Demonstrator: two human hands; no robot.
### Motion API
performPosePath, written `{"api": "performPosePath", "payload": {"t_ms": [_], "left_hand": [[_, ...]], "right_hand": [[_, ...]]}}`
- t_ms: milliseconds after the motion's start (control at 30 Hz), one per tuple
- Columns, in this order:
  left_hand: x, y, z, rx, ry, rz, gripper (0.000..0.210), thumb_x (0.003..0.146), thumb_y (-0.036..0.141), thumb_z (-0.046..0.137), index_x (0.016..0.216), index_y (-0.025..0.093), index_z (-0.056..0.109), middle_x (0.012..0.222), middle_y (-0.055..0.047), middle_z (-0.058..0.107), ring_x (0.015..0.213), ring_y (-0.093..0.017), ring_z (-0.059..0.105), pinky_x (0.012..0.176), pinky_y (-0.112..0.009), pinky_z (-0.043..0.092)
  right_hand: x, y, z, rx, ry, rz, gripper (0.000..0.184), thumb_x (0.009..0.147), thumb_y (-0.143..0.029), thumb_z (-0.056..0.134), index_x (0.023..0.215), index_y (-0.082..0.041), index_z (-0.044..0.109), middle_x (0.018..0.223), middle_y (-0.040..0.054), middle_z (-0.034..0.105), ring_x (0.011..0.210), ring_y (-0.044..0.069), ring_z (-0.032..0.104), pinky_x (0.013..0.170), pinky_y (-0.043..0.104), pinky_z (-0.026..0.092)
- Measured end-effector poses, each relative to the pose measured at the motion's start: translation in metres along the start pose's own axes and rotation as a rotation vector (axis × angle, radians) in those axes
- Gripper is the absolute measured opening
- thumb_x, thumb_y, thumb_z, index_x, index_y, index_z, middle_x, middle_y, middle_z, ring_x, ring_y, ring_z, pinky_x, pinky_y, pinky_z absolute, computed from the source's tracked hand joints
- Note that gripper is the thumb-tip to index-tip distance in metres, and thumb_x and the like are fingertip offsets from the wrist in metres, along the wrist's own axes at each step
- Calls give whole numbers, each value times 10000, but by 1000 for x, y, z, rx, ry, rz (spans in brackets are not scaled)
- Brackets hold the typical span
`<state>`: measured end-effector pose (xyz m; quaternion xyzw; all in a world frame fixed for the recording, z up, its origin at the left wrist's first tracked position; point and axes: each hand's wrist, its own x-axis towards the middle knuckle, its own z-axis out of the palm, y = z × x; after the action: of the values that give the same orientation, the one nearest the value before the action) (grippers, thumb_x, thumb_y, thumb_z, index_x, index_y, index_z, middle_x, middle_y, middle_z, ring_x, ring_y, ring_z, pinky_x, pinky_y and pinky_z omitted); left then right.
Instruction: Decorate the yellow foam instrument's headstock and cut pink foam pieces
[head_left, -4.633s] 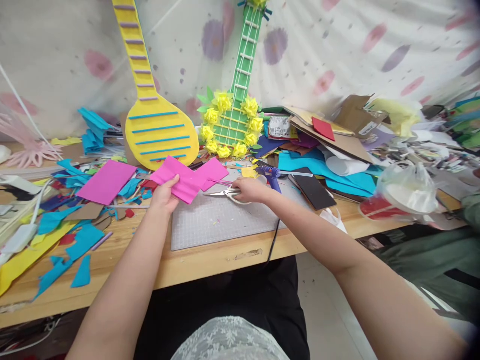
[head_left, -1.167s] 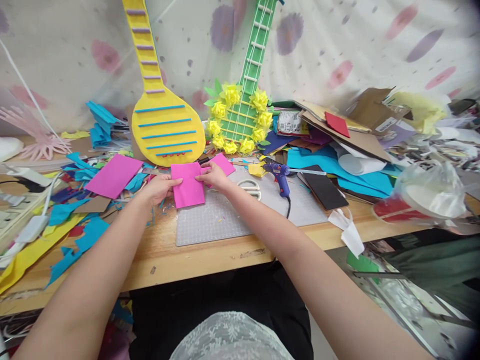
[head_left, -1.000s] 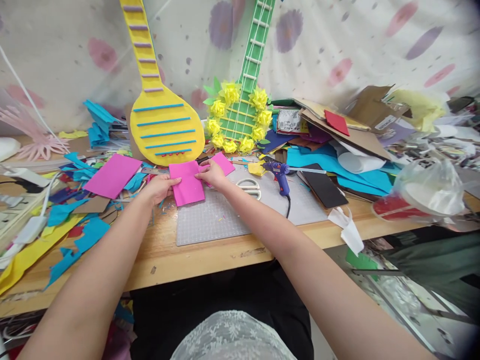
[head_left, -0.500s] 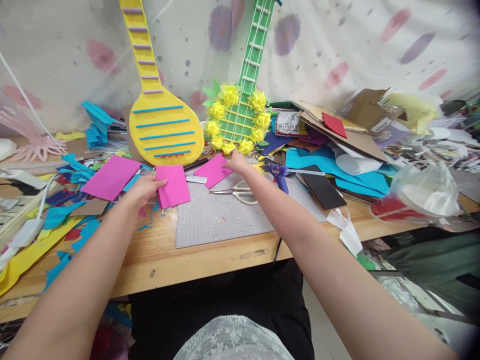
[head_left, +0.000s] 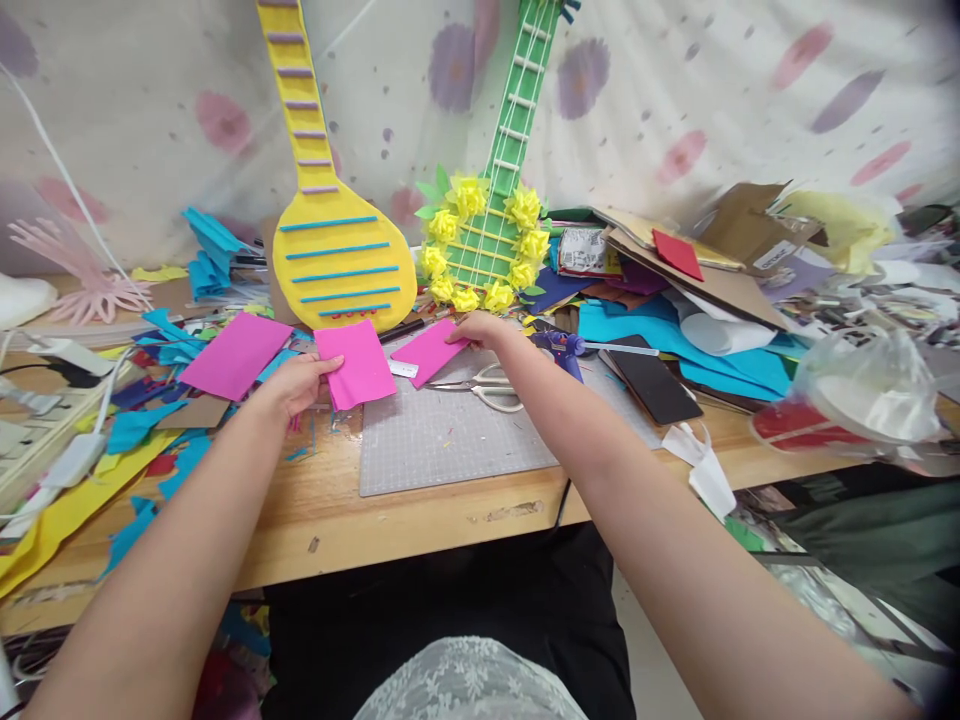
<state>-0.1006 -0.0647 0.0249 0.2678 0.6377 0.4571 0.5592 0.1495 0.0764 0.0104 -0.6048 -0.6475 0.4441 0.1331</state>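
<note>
My left hand [head_left: 304, 382] is closed, with the thumb on top of a magenta rectangular sheet [head_left: 364, 365] that it grips by the left edge. Farther right, the fingers of my right hand [head_left: 481, 328] pinch the right edge of a second magenta sheet [head_left: 429, 352]; their tips are partly hidden. A third magenta sheet [head_left: 238, 356] lies on scraps left of my left hand. Open-bladed scissors [head_left: 495, 390] rest on the grey cutting mat [head_left: 442, 455] below my right hand. Between the two held sheets shows a small white strip [head_left: 403, 368].
A yellow paper guitar shape [head_left: 345, 265] and a green one with yellow flowers [head_left: 484, 240] lean at the back. Right of my forearm lie a blue glue gun [head_left: 564, 352], a black phone [head_left: 660, 385] and a red cup in plastic [head_left: 795, 425]. Blue scraps [head_left: 142, 428] cover the left.
The view has shifted slightly. My left hand's sheet has tilted and moved a little right. My right hand's fingers have curled around the edge of the second sheet.
</note>
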Motion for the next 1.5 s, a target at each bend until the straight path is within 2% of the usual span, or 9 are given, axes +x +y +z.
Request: {"api": "performPosePath", "payload": {"t_ms": [133,233,333,567,700,800,900,1167,1500], "left_hand": [[6,-9,8,-82,15,13,124,748,27,583,807,87,674,699,-89,703,553,-154,654,497,-230,540],[9,-15,16,-141,40,31,162,745,-2,577,827,95,678,726,-78,710,581,-143,660,525,-208,542],[7,-16,29,-219,19,24,167,763,8,570,853,98,678,763,-83,715,617,-147,669,562,-214,553],[9,-21,63,-473,20,65,160,802,30,547,885,121,649,797,-52,710,672,-114,668,636,-197,565],[8,-30,75,-387,97,84,144,760,24,587,850,120,645,803,-71,704,730,-147,677,687,-230,570],[5,-34,77,-317,186,80,134,737,16,597,814,122,626,768,-65,692,729,-162,680,707,-275,573],[3,-38,75,-270,271,94,159,718,5,597,826,121,614,772,-59,685,716,-158,677,714,-305,570],[7,-46,61,-213,380,116,139,719,21,570,813,116,609,744,-52,660,684,-137,656,664,-263,554],[1,-43,52,-166,409,157,140,665,5,560,745,116,587,681,-22,614,602,-117,613,588,-229,519]], "right_hand": [[-15,-3,-9,-138,251,-118,218,580,-144,708,750,-142,572,727,58,601,726,204,585,706,352,470],[-25,2,-23,-64,392,-268,274,630,-186,642,895,-136,589,874,70,625,803,208,589,782,377,461],[-32,14,-34,97,491,-372,266,647,-227,589,899,-143,591,871,51,616,818,201,571,792,372,454],[-53,30,-31,341,672,-374,187,645,-244,537,811,-160,556,801,8,576,806,167,535,798,329,442],[-60,27,-25,632,565,-353,187,676,-209,558,858,-179,528,834,-3,587,840,138,557,786,285,472],[-59,26,-17,972,375,-206,192,690,-128,558,867,-186,510,803,-12,598,784,123,585,719,271,512],[-58,28,-5,1155,312,-73,181,700,-56,541,821,-185,503,761,-22,596,714,100,586,683,245,530],[-63,31,30,1202,234,-8,194,705,-34,552,821,-184,514,737,-28,613,672,97,589,673,247,548],[-72,31,40,1175,184,-24,208,701,-44,533,849,-188,506,759,-13,627,703,120,615,703,279,552]]}}
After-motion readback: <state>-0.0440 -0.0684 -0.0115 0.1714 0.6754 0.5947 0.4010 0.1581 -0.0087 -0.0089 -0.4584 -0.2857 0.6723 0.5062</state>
